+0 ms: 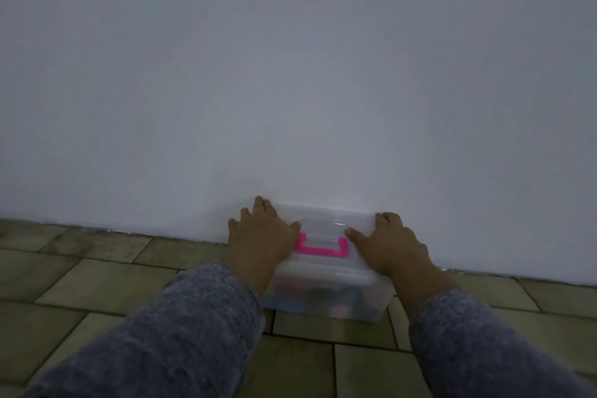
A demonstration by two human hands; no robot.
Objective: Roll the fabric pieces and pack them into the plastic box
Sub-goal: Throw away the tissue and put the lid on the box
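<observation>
The plastic box stood on the tiled floor, close against the white wall, its lid closed. Blurred coloured fabric pieces showed through its side. The left hand and right hand lay on the lid, 1 on each side of the pink handle, fingers spread flat, grasping nothing.

The floor of olive-brown rectangular tiles with dark joints, running up to a white wall, carries one clear plastic box — lid on, pink handle on top — standing close against that wall.
</observation>
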